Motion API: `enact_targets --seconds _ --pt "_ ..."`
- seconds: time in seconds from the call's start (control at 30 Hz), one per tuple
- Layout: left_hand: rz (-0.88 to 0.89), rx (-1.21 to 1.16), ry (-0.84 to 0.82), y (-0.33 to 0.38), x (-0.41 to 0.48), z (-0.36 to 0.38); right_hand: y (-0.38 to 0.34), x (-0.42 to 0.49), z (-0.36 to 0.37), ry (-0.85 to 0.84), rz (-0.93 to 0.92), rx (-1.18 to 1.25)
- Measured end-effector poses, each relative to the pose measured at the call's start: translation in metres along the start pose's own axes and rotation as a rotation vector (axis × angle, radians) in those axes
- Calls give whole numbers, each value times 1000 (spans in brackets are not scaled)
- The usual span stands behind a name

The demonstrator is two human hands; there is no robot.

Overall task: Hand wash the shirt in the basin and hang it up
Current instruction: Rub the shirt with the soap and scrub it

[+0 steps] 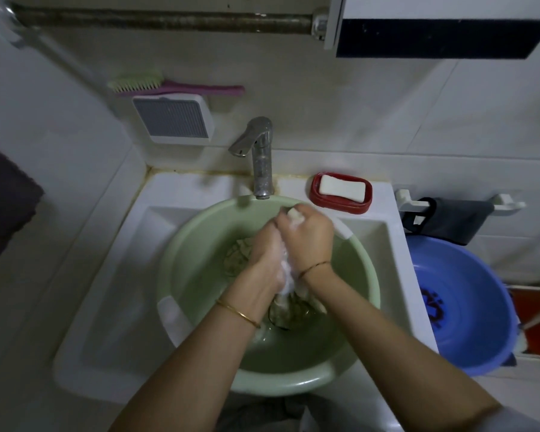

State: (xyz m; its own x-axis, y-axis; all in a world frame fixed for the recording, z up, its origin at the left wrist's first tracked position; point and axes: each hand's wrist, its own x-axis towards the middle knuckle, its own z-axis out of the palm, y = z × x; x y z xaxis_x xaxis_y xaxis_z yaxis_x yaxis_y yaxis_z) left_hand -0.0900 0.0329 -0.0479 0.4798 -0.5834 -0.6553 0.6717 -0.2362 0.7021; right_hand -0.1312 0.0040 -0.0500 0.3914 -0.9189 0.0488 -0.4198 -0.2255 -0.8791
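Gripping one soapy shirt (pixel 286 272) with left hand (pixel 267 254) and right hand (pixel 306 235), both clenched; one green basin (pixel 200 244) rim encircling, open water nearer the body.

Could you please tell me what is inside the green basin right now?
The green basin holds water and the soapy shirt, gripped between the left hand and right hand. The hands cover much of the shirt; the rest lies underwater.
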Motion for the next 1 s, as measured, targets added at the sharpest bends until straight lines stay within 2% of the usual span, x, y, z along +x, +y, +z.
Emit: enact_targets --seconds 0.1,0.13,0.23,0.3,0.33,0.4,0.5,0.53,0.57,0.6,0.63,0.67,0.77,0.87,0.93,1.0 --pt "-30 223 -67 -1 -6 3 17 30 -13 -3 136 -23" --pt "9 297 -73 3 -6 1 21 33 -19 -87 172 47" --pt "279 402 -63 26 1 -10 24 29 -39 -552 313 401" --pt "348 443 -64 35 3 -10 24 27 -49 -716 304 462" --pt "348 458 -77 35 2 -8 20 27 -52 -690 305 446" --pt "415 521 -51 32 1 -4 16 28 -58 -518 407 504" --pt "674 799 191 33 -6 -7 8 29 -64 -270 494 855" --pt "670 770 153 35 -11 -8 5 28 -65 -235 490 936" --pt "592 669 9 37 -21 -7 -2 25 -65 -220 487 998" --pt "452 549 -183 36 -29 -6 -6 23 -63 -224 490 1044" --pt "372 474 -302 36 -36 -4 -13 18 -63 -268 505 1093" --pt "356 463 -354 36 -40 -3 -17 14 -63 -310 530 1118" --pt "471 456 -313 36 -39 -6 -22 2 -64 -523 479 1160" --pt "476 462 -225 43 -33 -16 -17 2 -67 -656 409 1120" --pt "462 458 -163 49 -32 -22 -16 10 -75 -640 400 1062" --pt "443 450 -103 56 -33 -24 -12 19 -80 -555 328 886"
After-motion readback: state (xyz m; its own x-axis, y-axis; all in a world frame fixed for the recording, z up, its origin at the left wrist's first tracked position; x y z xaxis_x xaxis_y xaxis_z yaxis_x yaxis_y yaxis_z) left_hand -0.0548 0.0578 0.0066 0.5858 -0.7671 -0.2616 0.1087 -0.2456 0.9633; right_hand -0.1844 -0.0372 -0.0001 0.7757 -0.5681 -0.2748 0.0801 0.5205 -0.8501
